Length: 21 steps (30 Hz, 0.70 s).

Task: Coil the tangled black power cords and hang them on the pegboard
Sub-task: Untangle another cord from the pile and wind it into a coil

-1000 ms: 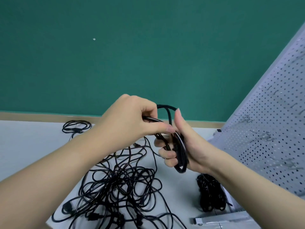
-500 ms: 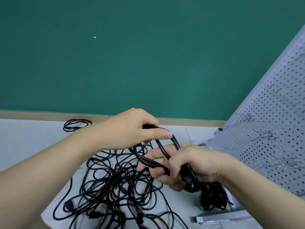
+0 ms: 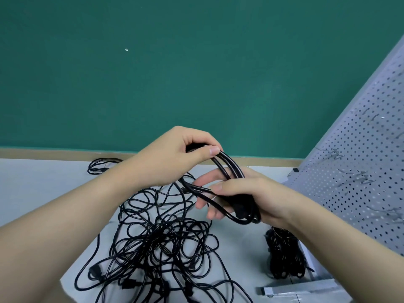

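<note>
A black power cord (image 3: 227,169) is looped in a small coil held above the table. My left hand (image 3: 175,156) pinches the top of the coil between thumb and fingers. My right hand (image 3: 247,197) grips the coil's lower part, thumb laid over the strands and fingers curled beneath. One strand runs from the coil down into a big tangle of black cords (image 3: 161,241) on the white table (image 3: 32,193). A grey pegboard (image 3: 363,171) with metal hooks leans at the right.
A small coiled black cord (image 3: 102,165) lies at the table's far left, near the green wall. A dark bundle of cord (image 3: 284,254) sits at the pegboard's foot, beside a grey metal base bar (image 3: 299,289).
My left hand has lifted the loop's top up and to the right. My right hand has loosened its fist, and its fingers now spread under the coil.
</note>
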Each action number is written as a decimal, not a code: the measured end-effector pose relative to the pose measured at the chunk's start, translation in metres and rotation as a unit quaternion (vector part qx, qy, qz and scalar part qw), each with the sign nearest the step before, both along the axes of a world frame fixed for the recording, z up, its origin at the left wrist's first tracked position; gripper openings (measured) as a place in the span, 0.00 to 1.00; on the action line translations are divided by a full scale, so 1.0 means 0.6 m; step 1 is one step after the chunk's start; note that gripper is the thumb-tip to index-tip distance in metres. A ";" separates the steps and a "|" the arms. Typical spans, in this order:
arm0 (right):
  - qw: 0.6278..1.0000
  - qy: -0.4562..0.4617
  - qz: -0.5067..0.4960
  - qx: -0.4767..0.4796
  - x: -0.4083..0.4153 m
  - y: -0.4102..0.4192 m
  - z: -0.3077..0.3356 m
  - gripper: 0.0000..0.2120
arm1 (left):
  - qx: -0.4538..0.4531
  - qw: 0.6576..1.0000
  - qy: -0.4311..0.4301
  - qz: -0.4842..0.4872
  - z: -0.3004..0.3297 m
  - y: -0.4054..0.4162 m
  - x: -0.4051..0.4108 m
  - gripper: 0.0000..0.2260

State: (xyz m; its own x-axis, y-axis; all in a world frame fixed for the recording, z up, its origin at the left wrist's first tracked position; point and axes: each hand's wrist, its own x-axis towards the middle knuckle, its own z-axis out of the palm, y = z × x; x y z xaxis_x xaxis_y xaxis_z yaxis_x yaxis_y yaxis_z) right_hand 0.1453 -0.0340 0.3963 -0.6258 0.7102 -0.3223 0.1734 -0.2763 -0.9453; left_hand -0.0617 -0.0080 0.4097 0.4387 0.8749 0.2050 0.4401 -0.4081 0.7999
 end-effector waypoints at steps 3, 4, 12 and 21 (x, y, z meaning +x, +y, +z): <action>0.999 -0.009 -0.003 -0.032 -0.009 -0.004 -0.005 0.19 | 0.034 0.999 0.030 0.004 -0.002 0.001 0.006 0.08; 0.999 -0.015 0.001 -0.046 -0.011 -0.005 -0.007 0.19 | 0.036 0.999 0.029 -0.003 -0.001 -0.001 0.009 0.08; 0.986 0.012 0.123 -0.110 0.006 -0.015 0.009 0.14 | 0.023 0.999 -0.004 -0.032 0.005 -0.006 0.021 0.07; 0.998 0.025 0.044 -0.021 0.018 -0.004 -0.002 0.10 | -0.079 0.988 0.116 0.061 0.000 0.006 -0.002 0.25</action>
